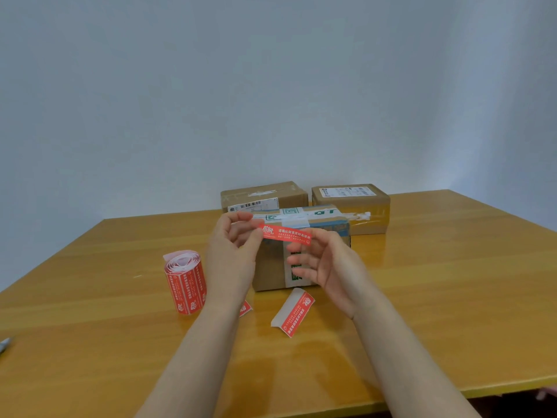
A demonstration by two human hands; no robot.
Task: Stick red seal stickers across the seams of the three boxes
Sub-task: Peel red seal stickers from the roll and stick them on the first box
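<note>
At the middle of the frame the left hand (233,251) pinches the left end of a red seal sticker (284,234), holding it level just in front of the nearest box (271,267). The right hand (328,267) meets the strip's right end with fingers loosely spread; whether it pinches cannot be told. The sticker roll (185,282) stands at lower left.

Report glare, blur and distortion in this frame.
Head view: soft, even light; glossy sheen on the wooden table; small print on the red seal sticker too soft to read; grey pen-like object at the left edge blurred and cut off; the wide-angle lens splays the table edges.
</note>
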